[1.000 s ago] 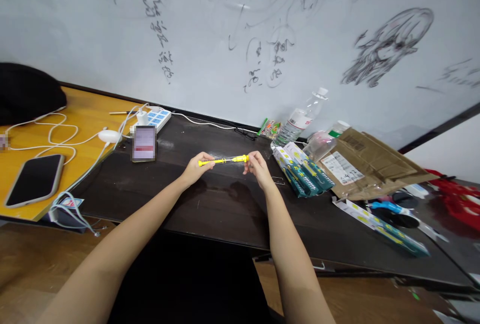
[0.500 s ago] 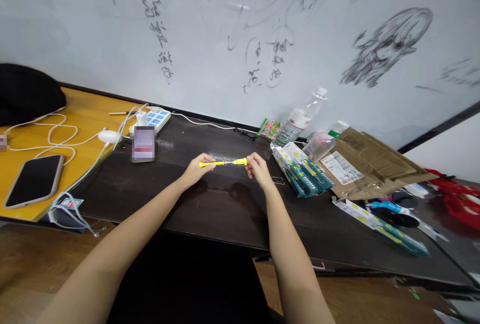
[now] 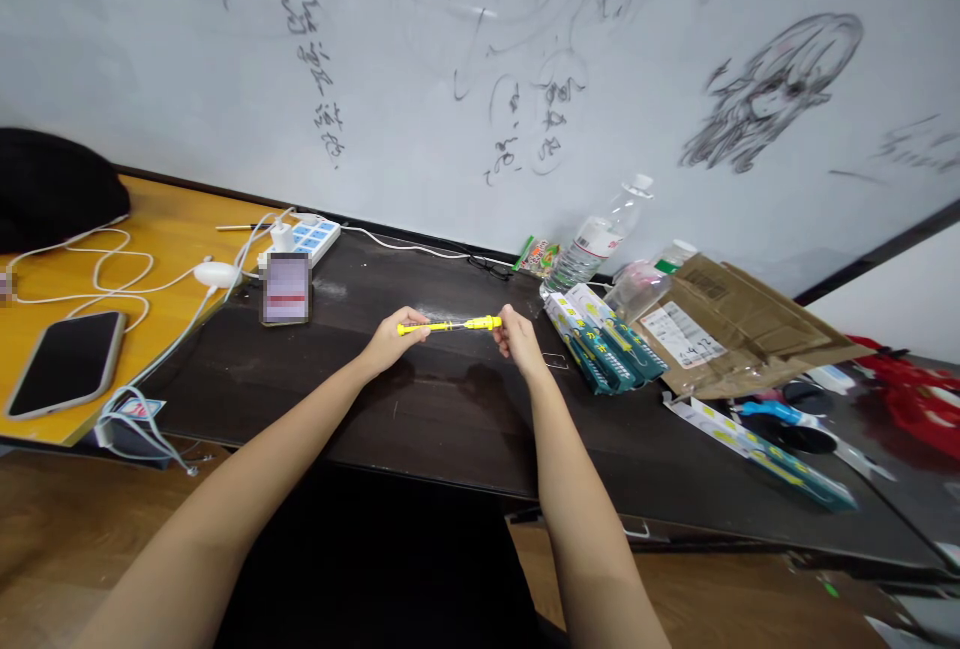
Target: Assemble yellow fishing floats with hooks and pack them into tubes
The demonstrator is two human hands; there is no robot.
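Observation:
A slim yellow pen-like tool (image 3: 450, 325) with a clear middle section is held level above the dark table (image 3: 420, 409). My left hand (image 3: 394, 334) pinches its left end with closed fingers. My right hand (image 3: 517, 337) pinches its right end, fingers closed round the yellow cap. Both forearms reach in from the bottom of the view.
Green-and-white packets (image 3: 604, 337) lie right of my right hand, with a plastic bottle (image 3: 600, 234) and a flattened cardboard box (image 3: 731, 324) behind them. Another packet (image 3: 765, 454) lies far right. A power strip (image 3: 307, 237), white cables and a phone (image 3: 67, 361) sit on the orange table at left.
The clear middle section has shortened as the yellow ends came together, and my right hand dropped slightly. Nothing else has moved.

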